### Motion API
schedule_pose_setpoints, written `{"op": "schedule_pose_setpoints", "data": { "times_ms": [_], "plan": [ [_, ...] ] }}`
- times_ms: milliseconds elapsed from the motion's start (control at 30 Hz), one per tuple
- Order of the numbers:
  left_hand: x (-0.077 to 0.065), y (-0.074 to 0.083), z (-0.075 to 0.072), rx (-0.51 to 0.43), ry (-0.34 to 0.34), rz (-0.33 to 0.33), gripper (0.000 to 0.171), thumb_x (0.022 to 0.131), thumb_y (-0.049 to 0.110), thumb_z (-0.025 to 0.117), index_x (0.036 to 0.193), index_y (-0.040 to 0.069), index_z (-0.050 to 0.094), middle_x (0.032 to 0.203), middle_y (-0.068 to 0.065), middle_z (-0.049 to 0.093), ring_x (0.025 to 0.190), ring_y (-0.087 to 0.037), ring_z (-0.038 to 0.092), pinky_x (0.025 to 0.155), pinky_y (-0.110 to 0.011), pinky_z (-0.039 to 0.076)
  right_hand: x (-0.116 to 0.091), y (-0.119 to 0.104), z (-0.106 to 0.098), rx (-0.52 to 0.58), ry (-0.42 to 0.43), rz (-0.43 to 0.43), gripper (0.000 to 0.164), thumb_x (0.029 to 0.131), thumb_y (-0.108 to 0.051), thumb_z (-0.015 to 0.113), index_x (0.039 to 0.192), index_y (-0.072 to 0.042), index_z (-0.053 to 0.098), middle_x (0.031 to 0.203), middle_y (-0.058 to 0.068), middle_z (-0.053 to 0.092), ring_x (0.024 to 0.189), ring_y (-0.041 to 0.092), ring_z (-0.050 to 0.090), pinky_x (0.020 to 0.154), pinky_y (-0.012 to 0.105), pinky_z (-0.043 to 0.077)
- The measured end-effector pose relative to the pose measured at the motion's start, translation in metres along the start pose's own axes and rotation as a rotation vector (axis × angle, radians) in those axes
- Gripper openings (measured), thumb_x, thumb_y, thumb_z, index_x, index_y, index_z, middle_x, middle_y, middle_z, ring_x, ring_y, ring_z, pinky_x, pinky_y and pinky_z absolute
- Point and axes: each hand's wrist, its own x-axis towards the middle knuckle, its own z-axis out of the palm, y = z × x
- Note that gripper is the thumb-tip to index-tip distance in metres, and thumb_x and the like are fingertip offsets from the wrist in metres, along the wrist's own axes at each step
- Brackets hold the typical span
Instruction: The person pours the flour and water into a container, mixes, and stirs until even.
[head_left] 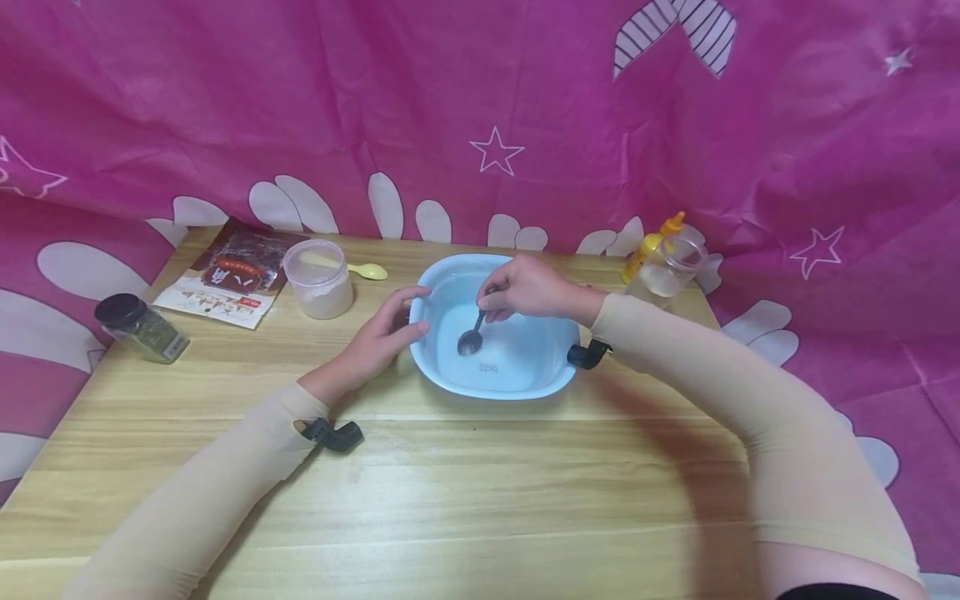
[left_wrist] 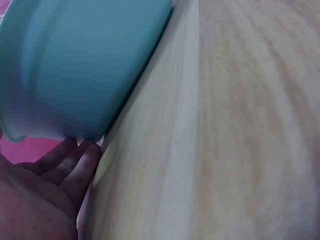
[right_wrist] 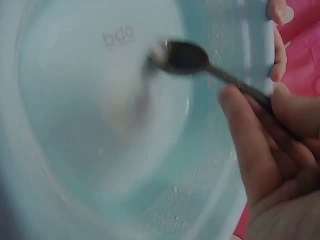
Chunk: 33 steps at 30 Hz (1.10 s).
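Note:
A light blue plastic basin (head_left: 495, 392) sits on the wooden table, with droplets on its inner wall in the right wrist view. My left hand (head_left: 375, 337) holds its left side: thumb and forefinger lie over the rim, while other fingers (left_wrist: 82, 170) touch the outer wall below. Between thumb and fingers, my right hand (head_left: 521, 287) pinches the handle of a dark spoon (head_left: 470, 342). The spoon's bowl hangs low inside the basin, above the lettering on the bottom; a blurred pale spot shows at its tip in the right wrist view.
To the left stand a tub of white powder (head_left: 318, 292), a yellow spoon (head_left: 369, 271), a printed packet (head_left: 232, 275) and a black-lidded jar (head_left: 142, 327) on its side. Behind my right forearm are a clear container (head_left: 663, 275) and a yellow bottle (head_left: 642, 254). A pink curtain (head_left: 420, 100) hangs behind.

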Motion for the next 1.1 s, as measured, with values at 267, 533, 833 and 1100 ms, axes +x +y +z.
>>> {"op": "schedule_pose_setpoints", "data": {
  "times_ms": [267,533,833,1100],
  "plan": [
    [0.002,0.002,-0.001,0.009,0.0,-0.007,0.057,0.113,0.018,0.063,0.166,0.016,0.043,0.157,-0.03,0.057,0.145,-0.046,0.057,0.12,-0.063,0.046,-0.008,0.004,-0.02,-0.114,0.002,0.088,0.018,0.105,-0.011,0.077,0.113,0.004,0.081,0.091,0.012,0.081,0.086,0.027,0.083,0.08,0.037,0.068],
    [0.0,0.0,-0.002,0.009,0.003,-0.012,0.057,0.113,0.021,0.064,0.166,0.018,0.044,0.159,-0.028,0.055,0.146,-0.045,0.056,0.12,-0.064,0.046,0.003,0.005,-0.022,-0.17,0.216,0.053,0.016,0.106,-0.013,0.078,0.111,0.001,0.084,0.091,0.009,0.082,0.086,0.022,0.083,0.079,0.03,0.066],
    [-0.002,0.0,-0.001,0.003,0.008,-0.008,0.057,0.113,0.02,0.064,0.166,0.018,0.044,0.155,-0.029,0.058,0.144,-0.045,0.058,0.119,-0.064,0.047,0.001,-0.002,-0.004,-0.011,0.015,0.009,0.015,0.104,-0.009,0.08,0.113,0.003,0.083,0.097,0.011,0.083,0.099,0.037,0.082,0.085,0.038,0.068],
    [-0.001,0.001,0.0,0.009,0.005,-0.005,0.057,0.113,0.018,0.064,0.166,0.017,0.043,0.155,-0.029,0.058,0.144,-0.046,0.058,0.118,-0.063,0.048,-0.006,0.006,-0.019,-0.09,0.029,0.127,0.021,0.106,-0.011,0.076,0.115,0.007,0.08,0.093,0.013,0.081,0.087,0.026,0.083,0.082,0.038,0.068]
  ]
}}
